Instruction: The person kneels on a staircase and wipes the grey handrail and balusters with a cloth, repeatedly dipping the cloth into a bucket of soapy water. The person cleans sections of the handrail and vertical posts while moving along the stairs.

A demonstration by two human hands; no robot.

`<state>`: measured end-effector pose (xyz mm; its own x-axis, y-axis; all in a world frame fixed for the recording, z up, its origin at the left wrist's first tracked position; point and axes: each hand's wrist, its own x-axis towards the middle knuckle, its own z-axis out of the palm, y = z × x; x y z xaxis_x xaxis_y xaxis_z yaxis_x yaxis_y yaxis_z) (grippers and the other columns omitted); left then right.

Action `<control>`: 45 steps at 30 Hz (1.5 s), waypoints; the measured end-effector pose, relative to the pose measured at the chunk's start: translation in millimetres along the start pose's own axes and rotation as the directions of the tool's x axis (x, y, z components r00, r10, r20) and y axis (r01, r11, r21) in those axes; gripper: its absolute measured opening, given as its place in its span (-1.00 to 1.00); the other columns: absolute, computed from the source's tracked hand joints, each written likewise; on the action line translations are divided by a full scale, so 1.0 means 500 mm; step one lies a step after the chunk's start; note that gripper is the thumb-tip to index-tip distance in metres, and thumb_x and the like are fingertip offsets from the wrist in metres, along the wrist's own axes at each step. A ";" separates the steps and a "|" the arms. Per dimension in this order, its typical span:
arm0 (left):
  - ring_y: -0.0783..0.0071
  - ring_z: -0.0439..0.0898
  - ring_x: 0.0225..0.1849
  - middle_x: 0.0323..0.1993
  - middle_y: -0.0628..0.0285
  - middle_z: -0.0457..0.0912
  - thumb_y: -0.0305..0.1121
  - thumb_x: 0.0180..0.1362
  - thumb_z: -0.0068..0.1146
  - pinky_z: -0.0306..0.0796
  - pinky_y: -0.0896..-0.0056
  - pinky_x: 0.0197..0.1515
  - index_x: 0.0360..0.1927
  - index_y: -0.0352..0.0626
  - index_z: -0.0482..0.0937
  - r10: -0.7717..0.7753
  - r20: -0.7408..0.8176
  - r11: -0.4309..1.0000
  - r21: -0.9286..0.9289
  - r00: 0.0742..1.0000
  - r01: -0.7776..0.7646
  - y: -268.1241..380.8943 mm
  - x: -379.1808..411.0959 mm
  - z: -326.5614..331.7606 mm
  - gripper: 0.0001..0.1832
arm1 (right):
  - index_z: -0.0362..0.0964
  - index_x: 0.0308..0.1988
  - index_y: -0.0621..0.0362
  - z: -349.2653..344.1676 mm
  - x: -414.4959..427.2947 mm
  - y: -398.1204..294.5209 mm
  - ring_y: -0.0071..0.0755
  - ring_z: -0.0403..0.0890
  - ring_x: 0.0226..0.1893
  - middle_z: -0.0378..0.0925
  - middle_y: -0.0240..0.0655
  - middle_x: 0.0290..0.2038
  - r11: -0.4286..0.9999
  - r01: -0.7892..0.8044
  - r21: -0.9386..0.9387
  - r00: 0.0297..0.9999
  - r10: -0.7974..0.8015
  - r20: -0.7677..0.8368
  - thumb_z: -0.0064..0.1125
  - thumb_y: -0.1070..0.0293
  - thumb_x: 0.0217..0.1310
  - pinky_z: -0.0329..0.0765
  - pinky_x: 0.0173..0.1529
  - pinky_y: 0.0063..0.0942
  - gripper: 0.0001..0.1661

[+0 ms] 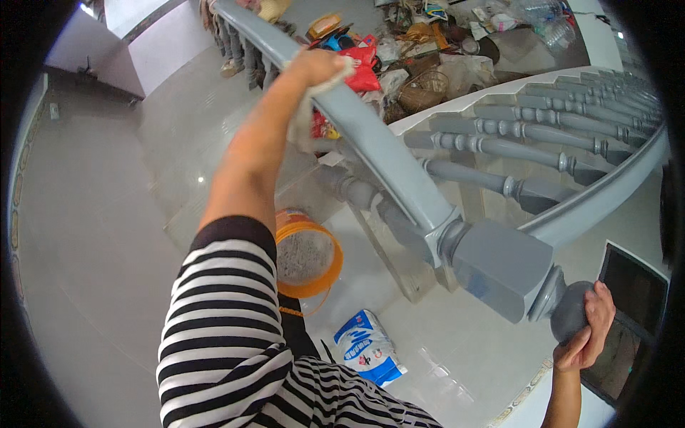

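My left hand [316,67] presses a pale cloth [303,122] onto the grey stair handrail [374,147], well up its length. The cloth wraps over the rail and hangs down the near side. Around the ball finial [568,313] of the grey newel post [495,267], my right hand [598,326] has its fingers and thumb curled. The handrail joins this post just behind its block. Below my left arm stands an orange bucket [316,290] holding greyish, foamy-looking liquid. My forearm and striped sleeve hide part of the bucket's side.
A second curved handrail [604,198] with turned balusters [471,144] runs off to the right. Beyond the rail lies a cluttered heap of bags and bottles [423,64]. A blue-and-white printed bag [369,348] rests on the tiled floor [96,224]. A dark framed panel [637,283] is behind my right hand.
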<state>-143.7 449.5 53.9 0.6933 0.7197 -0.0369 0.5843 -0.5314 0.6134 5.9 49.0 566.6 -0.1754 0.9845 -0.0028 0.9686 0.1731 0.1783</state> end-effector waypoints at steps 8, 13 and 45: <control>0.04 0.56 -0.06 -0.14 -0.03 0.61 -0.02 0.01 -0.01 0.41 0.03 0.01 -0.21 -0.04 0.66 -0.067 0.240 0.987 -0.125 0.969 0.100 0.172 -0.030 0.001 -0.59 | 0.25 0.14 0.21 -0.018 -0.018 0.007 0.24 0.40 0.07 0.44 -0.03 0.00 0.999 -0.036 -0.037 0.989 0.042 0.145 -0.35 0.31 0.33 0.25 0.16 0.23 -0.54; 0.07 0.54 -0.17 -0.32 0.06 0.62 -0.07 0.04 -0.01 0.39 0.04 -0.11 -0.35 -0.19 0.61 0.390 0.076 0.891 -0.281 0.918 -0.355 0.499 -0.212 0.020 -0.63 | 0.33 0.07 0.29 -0.010 -0.015 0.010 0.23 0.38 0.11 0.48 0.02 -0.03 0.997 -0.043 0.060 0.997 0.040 0.064 -0.30 0.33 0.35 0.22 0.21 0.17 -0.58; 0.07 0.41 0.10 0.00 0.06 0.53 -0.35 0.08 0.13 0.26 0.12 0.19 0.01 -0.19 0.51 0.073 -0.529 0.819 -0.452 0.845 -0.353 0.517 -0.355 0.057 -0.62 | 0.48 -0.17 0.39 0.012 0.006 -0.009 0.12 0.54 -0.06 0.57 -0.03 -0.19 0.994 0.049 0.102 0.967 -0.022 -0.253 -0.15 0.58 0.10 0.39 0.10 0.00 -0.68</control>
<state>-103.9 171.6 196.7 0.4054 0.8062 0.4309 0.0427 -0.4875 0.8721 2.1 51.2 560.0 -0.2353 0.9413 0.2421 0.9718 0.2232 0.0765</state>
